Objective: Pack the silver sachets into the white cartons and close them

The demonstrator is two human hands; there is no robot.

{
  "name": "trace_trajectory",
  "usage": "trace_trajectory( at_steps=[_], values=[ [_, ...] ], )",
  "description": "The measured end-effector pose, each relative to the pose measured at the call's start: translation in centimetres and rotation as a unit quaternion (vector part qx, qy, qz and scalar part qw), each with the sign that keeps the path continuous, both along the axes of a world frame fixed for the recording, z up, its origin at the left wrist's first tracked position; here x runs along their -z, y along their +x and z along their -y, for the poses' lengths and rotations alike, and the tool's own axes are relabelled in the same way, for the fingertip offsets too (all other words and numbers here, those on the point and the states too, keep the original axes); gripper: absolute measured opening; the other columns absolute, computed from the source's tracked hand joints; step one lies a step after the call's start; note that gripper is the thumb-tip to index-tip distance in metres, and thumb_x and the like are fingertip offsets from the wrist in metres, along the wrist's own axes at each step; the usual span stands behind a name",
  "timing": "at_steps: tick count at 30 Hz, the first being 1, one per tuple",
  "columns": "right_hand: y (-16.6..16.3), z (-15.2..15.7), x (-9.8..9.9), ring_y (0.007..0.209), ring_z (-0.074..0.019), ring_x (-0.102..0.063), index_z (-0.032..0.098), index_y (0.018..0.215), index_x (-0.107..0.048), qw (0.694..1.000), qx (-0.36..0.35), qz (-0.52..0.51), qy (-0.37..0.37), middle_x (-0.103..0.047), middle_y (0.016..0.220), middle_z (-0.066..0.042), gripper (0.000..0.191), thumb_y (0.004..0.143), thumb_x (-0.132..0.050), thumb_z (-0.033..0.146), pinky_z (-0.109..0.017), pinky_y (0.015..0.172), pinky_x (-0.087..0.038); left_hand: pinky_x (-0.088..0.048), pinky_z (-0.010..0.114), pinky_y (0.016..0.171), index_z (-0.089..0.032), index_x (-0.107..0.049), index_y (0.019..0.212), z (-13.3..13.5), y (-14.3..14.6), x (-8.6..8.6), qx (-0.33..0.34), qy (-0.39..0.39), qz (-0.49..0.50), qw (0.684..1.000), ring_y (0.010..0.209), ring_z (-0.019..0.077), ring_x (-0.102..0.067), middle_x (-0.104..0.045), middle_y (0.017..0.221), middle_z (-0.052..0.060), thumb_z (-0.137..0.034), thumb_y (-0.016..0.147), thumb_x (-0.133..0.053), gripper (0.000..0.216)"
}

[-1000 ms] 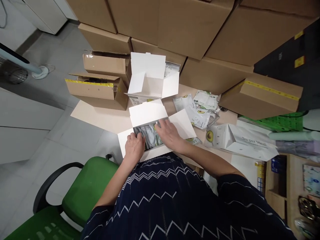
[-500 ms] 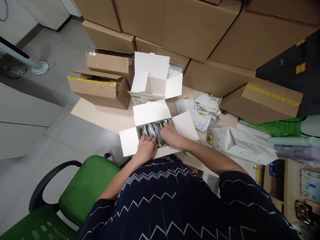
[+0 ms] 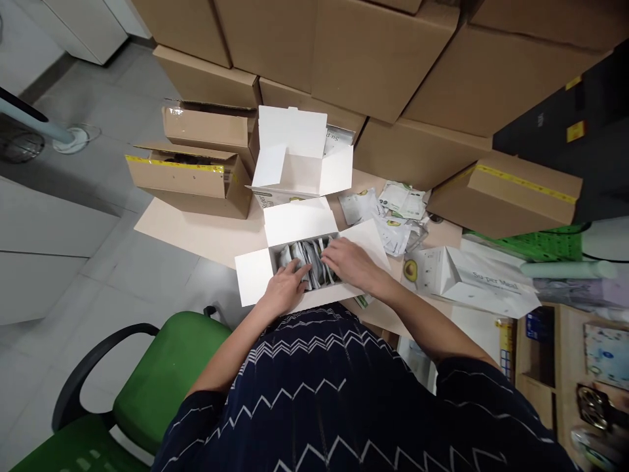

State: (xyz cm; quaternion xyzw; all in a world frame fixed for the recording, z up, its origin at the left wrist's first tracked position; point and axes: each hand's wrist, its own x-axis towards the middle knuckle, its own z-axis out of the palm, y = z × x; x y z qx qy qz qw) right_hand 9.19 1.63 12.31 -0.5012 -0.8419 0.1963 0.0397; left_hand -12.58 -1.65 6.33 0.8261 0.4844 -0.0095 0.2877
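head view: the open white carton (image 3: 327, 296) is at the near edge of the table (image 3: 196, 226), directly in front of the striped shirt (image 3: 314, 373). a row of upright packets (image 3: 308, 254) is seated inside it. the left hand (image 3: 285, 287) has its fingers spread across the packets, thumb apart; the grip is wide. the right hand (image 3: 348, 262) has its fingers bent and close together at the packets toward the right end; whether it pinches one cannot be told. the left flap (image 3: 254, 277) folds outward and appears to overhang the table edge. the right flap (image 3: 368, 239) opens toward the loose packets (image 3: 393, 216), partly beneath the right forearm. the back flap (image 3: 299, 221) reaches just short of the second white carton (image 3: 299, 169), limiting rearward room. bare tabletop extends left, before the yellow-taped cardboard box (image 3: 177, 180).
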Motion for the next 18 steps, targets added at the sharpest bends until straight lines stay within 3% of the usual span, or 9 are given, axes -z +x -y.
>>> trace_trajectory(
  at_steps=[2,5,8,10,13,15,18],
  values=[
    [1.4,0.0,-0.9,0.09,-0.0223,-0.059,0.018,0.095,-0.072,0.99,0.077,-0.076,0.088,-0.067,0.093,-0.01,0.026,0.1,-0.048,0.026,-0.036,0.079,-0.047,-0.053,0.049,0.097,-0.026,-0.048,0.147,0.1,-0.3,0.1,0.002,0.004,0.025,1.0,0.12,0.0329,-0.061,-0.046,0.151,0.015,-0.029,0.096,-0.051,0.05],
    [4.2,0.2,-1.5,0.089,-0.0214,-0.061,0.02,0.099,-0.071,0.949,0.214,-0.13,0.192,-0.067,0.094,-0.009,0.027,0.1,-0.046,0.03,-0.036,0.081,-0.05,-0.058,0.046,0.089,-0.027,-0.046,0.147,0.3,-1.0,0.2,-0.014,0.011,0.097,0.995,0.101,0.0252,-0.068,-0.036,0.157,0.016,-0.032,0.098,-0.049,0.049],
    [7.2,0.9,-0.6,0.088,-0.0222,-0.063,0.02,0.103,-0.069,0.908,0.324,-0.139,0.225,-0.067,0.1,-0.011,0.028,0.097,-0.046,0.034,-0.039,0.084,-0.052,-0.061,0.038,0.078,-0.029,-0.047,0.144,0.7,-2.3,0.4,-0.074,0.055,0.198,0.976,0.091,0.0182,-0.069,-0.037,0.155,0.015,-0.033,0.101,-0.046,0.044],
    [8.5,1.6,0.3,0.081,-0.0214,-0.063,0.019,0.108,-0.067,0.895,0.374,-0.156,0.183,-0.068,0.1,-0.011,0.031,0.095,-0.045,0.038,-0.039,0.079,-0.053,-0.06,0.035,0.078,-0.028,-0.054,0.137,1.2,-3.3,0.7,-0.127,0.121,0.251,0.952,0.1,0.0194,-0.067,-0.048,0.146,0.014,-0.03,0.1,-0.047,0.037],
    [9.1,2.6,1.1,0.067,-0.0185,-0.06,0.019,0.116,-0.063,0.883,0.416,-0.21,0.053,-0.069,0.097,-0.009,0.04,0.093,-0.047,0.047,-0.035,0.065,-0.052,-0.059,0.034,0.082,-0.025,-0.063,0.123,2.0,-4.7,1.4,-0.181,0.189,0.279,0.924,0.111,0.0209,-0.063,-0.058,0.129,0.011,-0.025,0.098,-0.049,0.028],
    [8.4,3.0,1.1,0.069,-0.0186,-0.061,0.019,0.121,-0.061,0.886,0.409,-0.219,-0.006,-0.07,0.101,-0.009,0.046,0.091,-0.052,0.052,-0.034,0.064,-0.051,-0.058,0.037,0.086,-0.024,-0.066,0.116,2.5,-5.7,1.9,-0.217,0.216,0.276,0.911,0.114,0.0216,-0.061,-0.06,0.123,0.01,-0.025,0.097,-0.052,0.024],
    [7.0,3.1,0.8,0.081,-0.0231,-0.063,0.018,0.117,-0.062,0.918,0.359,-0.166,-0.029,-0.07,0.104,-0.011,0.04,0.089,-0.055,0.046,-0.036,0.073,-0.051,-0.051,0.043,0.097,-0.021,-0.067,0.107,3.0,-7.6,2.8,-0.321,0.29,0.25,0.866,0.116,0.0227,-0.058,-0.06,0.118,0.009,-0.027,0.092,-0.058,0.019]
  ],
)
